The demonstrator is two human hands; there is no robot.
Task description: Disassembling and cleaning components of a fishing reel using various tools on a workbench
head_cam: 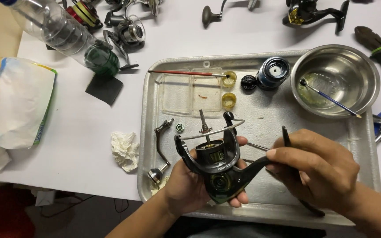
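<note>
Your left hand (190,187) was closed around the black spinning reel body (219,169) above the metal tray's (261,119) near edge, its bare shaft pointing far. Your right hand (316,169) pinched a thin dark tool (286,137) just right of it.

Two brushes (186,73) (329,98), two yellow caps (229,79) (229,100), one steel bowl (371,79), one tray (148,132).

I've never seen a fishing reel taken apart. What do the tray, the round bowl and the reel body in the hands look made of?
The tray looks like dull brushed metal, probably aluminium or steel: grey, matte, scuffed. The bowl seems to be stainless steel, with a bright mirror-like sheen. The reel body, held by the left hand, looks like glossy black plastic or coated metal; I can't tell which.
</note>
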